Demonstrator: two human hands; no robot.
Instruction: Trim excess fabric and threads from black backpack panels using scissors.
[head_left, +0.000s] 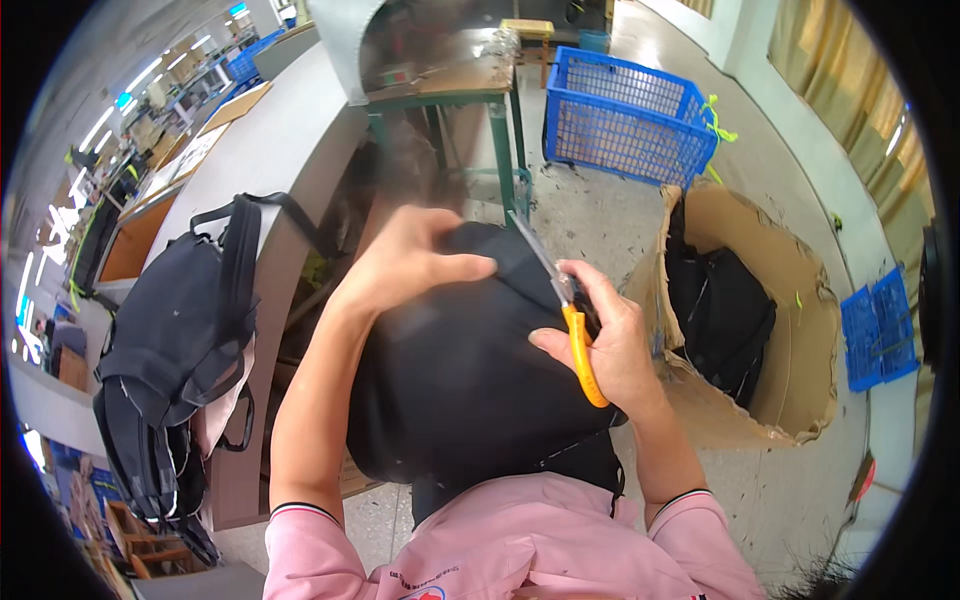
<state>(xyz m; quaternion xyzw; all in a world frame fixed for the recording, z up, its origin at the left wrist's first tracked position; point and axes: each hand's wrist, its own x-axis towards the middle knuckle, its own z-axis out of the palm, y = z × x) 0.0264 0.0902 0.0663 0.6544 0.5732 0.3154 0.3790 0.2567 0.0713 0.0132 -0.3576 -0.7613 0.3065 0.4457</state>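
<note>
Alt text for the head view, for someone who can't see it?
A person's right hand holds yellow-handled metal scissors over a black fabric item, with the left hand open at its far side. Black strapped bags lie along a pale grey counter at left; at right stand an open brown cardboard box and, farther off, a blue plastic mesh crate.
</note>
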